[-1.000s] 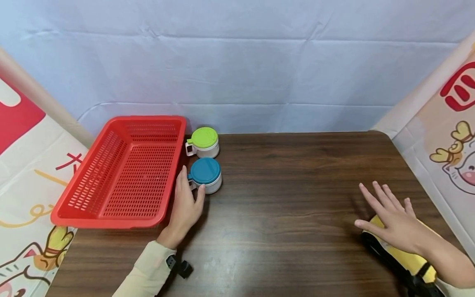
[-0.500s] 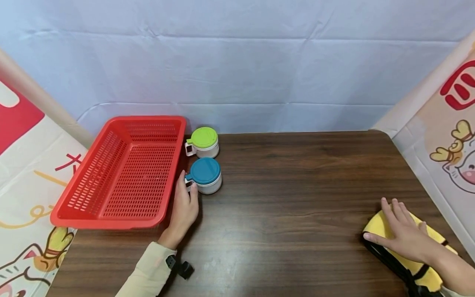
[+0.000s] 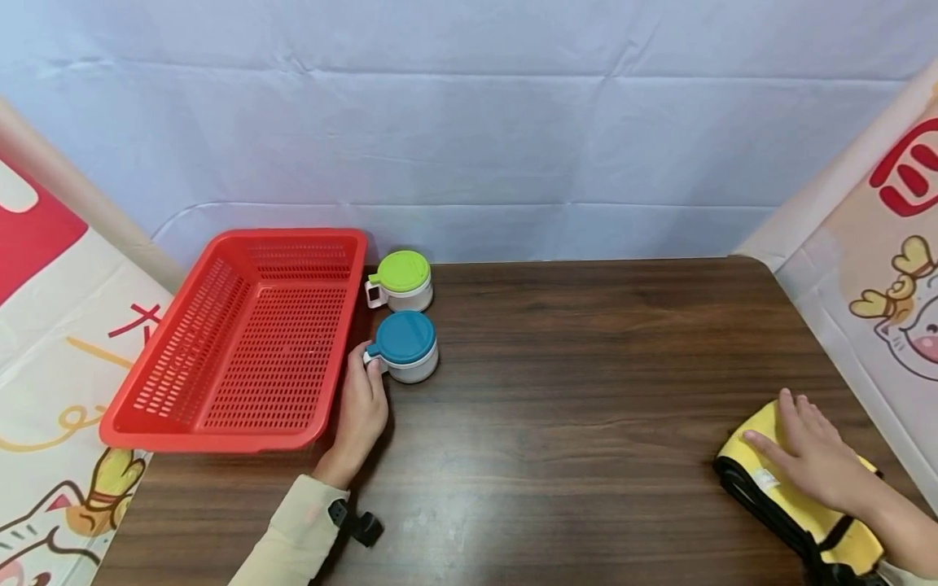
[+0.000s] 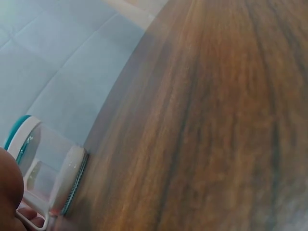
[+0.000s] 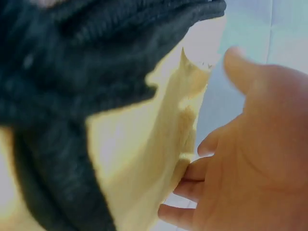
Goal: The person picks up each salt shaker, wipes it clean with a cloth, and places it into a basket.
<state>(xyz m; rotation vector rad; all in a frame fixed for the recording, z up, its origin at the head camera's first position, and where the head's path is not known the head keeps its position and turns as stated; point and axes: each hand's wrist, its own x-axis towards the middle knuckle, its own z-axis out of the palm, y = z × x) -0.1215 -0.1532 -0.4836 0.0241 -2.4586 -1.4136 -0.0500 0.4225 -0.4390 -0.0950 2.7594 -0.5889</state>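
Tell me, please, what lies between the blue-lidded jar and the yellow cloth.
Only bare brown tabletop lies between the blue-lidded jar and the yellow cloth; the head view shows this.

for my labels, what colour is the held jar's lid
Blue lid, clearest in the head view.

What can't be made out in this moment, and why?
Head view: any print on the white label of the yellow cloth, too small.
Head view: inside of the green-lidded jar, hidden by its lid.
Left wrist view: most of the left hand, cut off by the left edge.
Right wrist view: detail of the black trim, blurred.
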